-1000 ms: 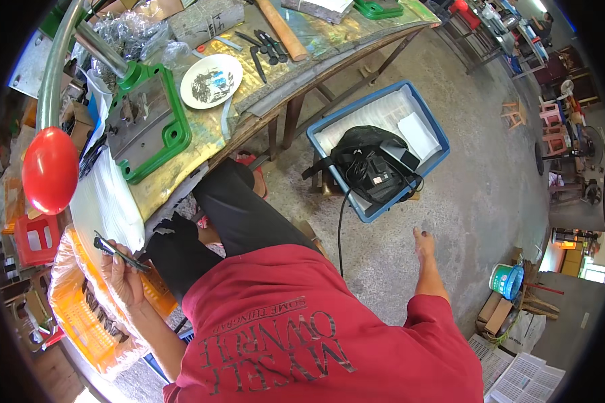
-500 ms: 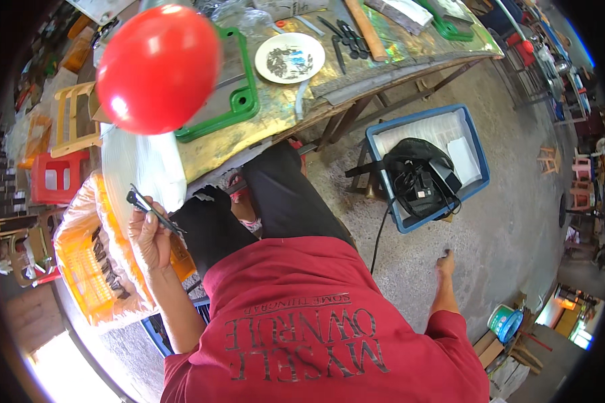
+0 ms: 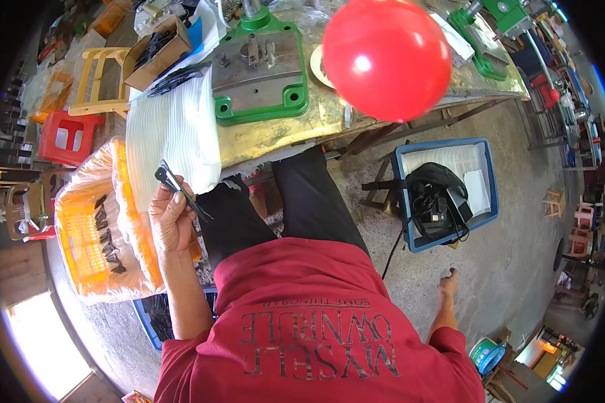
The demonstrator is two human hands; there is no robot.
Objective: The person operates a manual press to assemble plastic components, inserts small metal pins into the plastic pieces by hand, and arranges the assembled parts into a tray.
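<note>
My left hand is raised beside the table edge, thumb and fingers closed on a slim black clip-like piece. Its dark narrow end pokes out past the fingers; I cannot tell whether there is more than one piece. The hand is just below the white foam sheet that hangs over the table's left end. My right hand hangs low at my right side, over the floor and away from the table. It looks small and its fingers are not clear.
A green machine base stands on the worn table. A red ball looms over the plate. Black pieces fill a cardboard box. At left is a plastic-lined orange crate; at right, a blue crate with a black bag.
My view has turned left, so the table and crates sit further right. The red ball has shifted right across the machine base. My left hand keeps its hold; my right hand still hangs down.
</note>
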